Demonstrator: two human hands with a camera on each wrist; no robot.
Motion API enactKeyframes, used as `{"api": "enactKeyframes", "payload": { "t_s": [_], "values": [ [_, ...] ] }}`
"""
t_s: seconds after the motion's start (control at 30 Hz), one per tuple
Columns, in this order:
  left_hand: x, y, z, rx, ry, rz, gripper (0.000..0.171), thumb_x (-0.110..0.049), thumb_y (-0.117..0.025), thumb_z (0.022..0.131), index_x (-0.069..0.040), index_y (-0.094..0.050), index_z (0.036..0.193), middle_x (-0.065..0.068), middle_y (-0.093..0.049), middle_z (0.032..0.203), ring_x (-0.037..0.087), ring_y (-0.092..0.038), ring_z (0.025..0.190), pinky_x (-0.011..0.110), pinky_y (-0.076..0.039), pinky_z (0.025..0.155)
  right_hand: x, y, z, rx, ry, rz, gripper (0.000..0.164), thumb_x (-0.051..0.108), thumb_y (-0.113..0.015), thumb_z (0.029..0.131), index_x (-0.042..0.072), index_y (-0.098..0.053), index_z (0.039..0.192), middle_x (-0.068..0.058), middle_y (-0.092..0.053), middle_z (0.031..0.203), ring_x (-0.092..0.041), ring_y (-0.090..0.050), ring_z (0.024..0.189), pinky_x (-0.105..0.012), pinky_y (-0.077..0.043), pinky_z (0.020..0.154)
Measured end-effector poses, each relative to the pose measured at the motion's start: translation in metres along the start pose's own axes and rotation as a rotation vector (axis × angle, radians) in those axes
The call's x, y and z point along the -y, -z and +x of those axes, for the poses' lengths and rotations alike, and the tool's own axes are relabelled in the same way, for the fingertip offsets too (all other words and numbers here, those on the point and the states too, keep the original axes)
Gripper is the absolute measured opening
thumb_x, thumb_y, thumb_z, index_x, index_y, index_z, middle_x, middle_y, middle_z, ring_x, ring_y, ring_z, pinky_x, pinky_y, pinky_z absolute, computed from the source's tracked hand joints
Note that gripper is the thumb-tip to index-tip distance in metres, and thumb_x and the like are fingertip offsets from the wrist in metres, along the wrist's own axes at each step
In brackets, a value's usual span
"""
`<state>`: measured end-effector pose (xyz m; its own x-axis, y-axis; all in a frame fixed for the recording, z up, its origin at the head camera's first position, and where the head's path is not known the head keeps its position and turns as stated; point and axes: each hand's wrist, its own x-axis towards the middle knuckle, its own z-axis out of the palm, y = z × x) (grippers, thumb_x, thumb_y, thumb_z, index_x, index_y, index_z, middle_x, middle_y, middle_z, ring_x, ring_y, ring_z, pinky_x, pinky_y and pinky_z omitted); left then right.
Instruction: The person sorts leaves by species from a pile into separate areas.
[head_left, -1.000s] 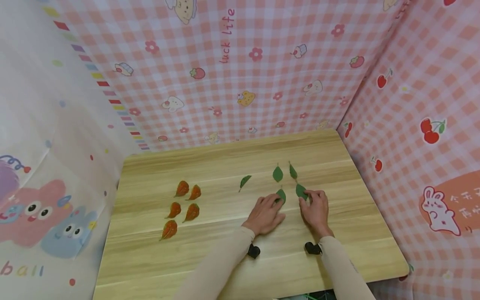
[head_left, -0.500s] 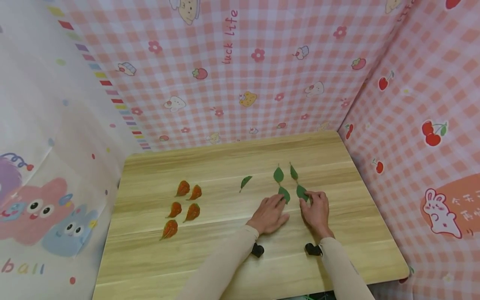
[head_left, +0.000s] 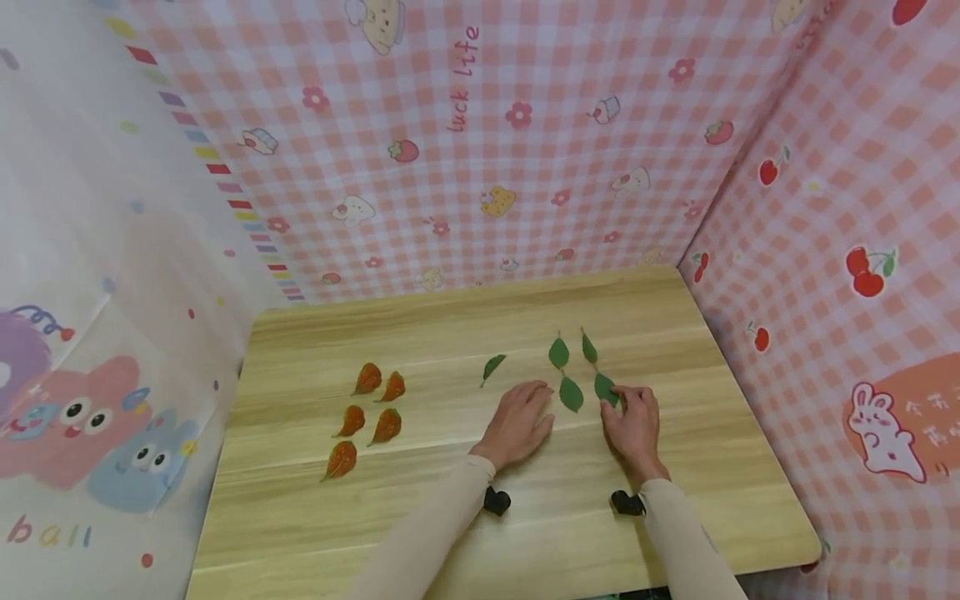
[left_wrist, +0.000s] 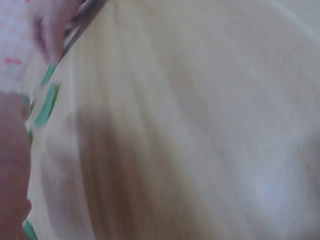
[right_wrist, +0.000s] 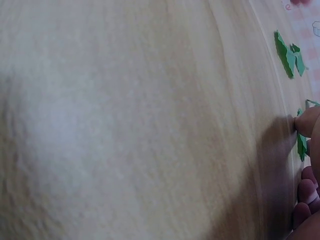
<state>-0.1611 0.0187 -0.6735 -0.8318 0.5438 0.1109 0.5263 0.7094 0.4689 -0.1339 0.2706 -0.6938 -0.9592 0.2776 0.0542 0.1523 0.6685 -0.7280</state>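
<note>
My right hand point(head_left: 633, 429) holds the lower edge of a green leaf point(head_left: 603, 387) between thumb and forefinger, low against the wooden tabletop. In the right wrist view, the thumb point(right_wrist: 307, 121) lies over part of that leaf point(right_wrist: 302, 146). My left hand point(head_left: 516, 423) holds nothing; its fingers are loosely bent just left of another green leaf point(head_left: 571, 394). Above these two leaves lie a flat green leaf point(head_left: 558, 352) and a narrow one point(head_left: 589, 347), so the four form two short columns. A folded-looking green leaf point(head_left: 493, 365) lies apart to the left.
Several orange-red leaves point(head_left: 386, 426) lie grouped on the left part of the wooden table point(head_left: 300, 533). Printed cloth walls point(head_left: 480, 167) stand behind and at both sides. Black heart-shaped pieces point(head_left: 627, 503) show by both wrists.
My left hand has shifted the lower left leaf rightward under the leaf above, then let go and drawn back left. The right hand has stayed at its leaf.
</note>
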Motion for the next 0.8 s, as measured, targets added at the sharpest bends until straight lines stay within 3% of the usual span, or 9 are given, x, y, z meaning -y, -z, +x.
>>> {"api": "enactKeyframes", "payload": {
  "t_s": [0.2,0.3,0.33,0.43,0.53,0.73,0.8],
  "values": [
    [0.031,0.018,-0.001,-0.328,0.245,-0.067,0.028,-0.017,-0.074,0.108,-0.006,-0.074,0.133,0.012,-0.075,0.135,0.034,-0.072,0.122,0.054,-0.058,0.103,0.001,-0.001,-0.003,-0.028,0.025,0.011,0.036,0.012,-0.077,0.104,-0.008,-0.073,0.134,-0.033,-0.059,0.128,-0.051,-0.055,0.122,-0.062,-0.043,0.110],
    [0.051,0.020,0.001,-0.454,0.306,-0.078,0.025,-0.019,-0.079,0.104,-0.005,-0.077,0.126,0.013,-0.078,0.124,0.035,-0.074,0.108,0.053,-0.058,0.089,0.001,-0.001,-0.004,-0.034,0.036,0.007,0.035,0.011,-0.077,0.104,-0.009,-0.073,0.133,-0.033,-0.059,0.127,-0.051,-0.055,0.121,-0.063,-0.043,0.109],
    [0.063,0.014,0.003,-0.479,0.307,-0.073,0.027,-0.023,-0.079,0.105,-0.006,-0.078,0.126,0.012,-0.079,0.124,0.033,-0.074,0.107,0.051,-0.058,0.088,0.001,-0.001,-0.004,-0.032,0.033,0.005,0.035,0.011,-0.077,0.104,-0.008,-0.073,0.133,-0.033,-0.059,0.127,-0.051,-0.055,0.121,-0.063,-0.043,0.109],
    [0.088,0.000,0.008,-0.477,0.336,-0.078,0.028,-0.029,-0.079,0.104,-0.010,-0.079,0.124,0.010,-0.080,0.120,0.033,-0.074,0.103,0.050,-0.057,0.084,0.001,-0.001,-0.005,-0.018,0.014,0.004,0.036,0.013,-0.077,0.105,-0.008,-0.073,0.134,-0.032,-0.058,0.129,-0.051,-0.055,0.122,-0.063,-0.043,0.111],
    [0.105,-0.013,0.012,-0.431,0.356,-0.051,0.029,-0.034,-0.078,0.104,-0.013,-0.081,0.123,0.009,-0.081,0.117,0.032,-0.075,0.101,0.049,-0.057,0.084,0.001,-0.001,-0.006,-0.004,-0.003,0.006,0.037,0.014,-0.076,0.105,-0.007,-0.073,0.136,-0.032,-0.058,0.130,-0.050,-0.054,0.124,-0.062,-0.042,0.113],
    [0.078,0.021,0.014,-0.333,0.389,-0.008,0.019,-0.024,-0.084,0.102,-0.008,-0.085,0.113,0.013,-0.082,0.111,0.036,-0.074,0.099,0.054,-0.058,0.083,0.000,0.000,-0.003,-0.003,-0.009,0.011,0.038,0.015,-0.076,0.106,-0.006,-0.072,0.137,-0.030,-0.058,0.131,-0.048,-0.054,0.125,-0.061,-0.043,0.113],
    [0.075,0.023,0.015,-0.325,0.395,-0.007,0.015,-0.021,-0.087,0.100,-0.008,-0.086,0.108,0.012,-0.082,0.110,0.036,-0.075,0.100,0.057,-0.058,0.084,-0.001,-0.001,-0.003,-0.007,-0.005,0.013,0.037,0.015,-0.077,0.105,-0.006,-0.073,0.137,-0.030,-0.058,0.130,-0.048,-0.054,0.124,-0.061,-0.043,0.112]
  ]
}}
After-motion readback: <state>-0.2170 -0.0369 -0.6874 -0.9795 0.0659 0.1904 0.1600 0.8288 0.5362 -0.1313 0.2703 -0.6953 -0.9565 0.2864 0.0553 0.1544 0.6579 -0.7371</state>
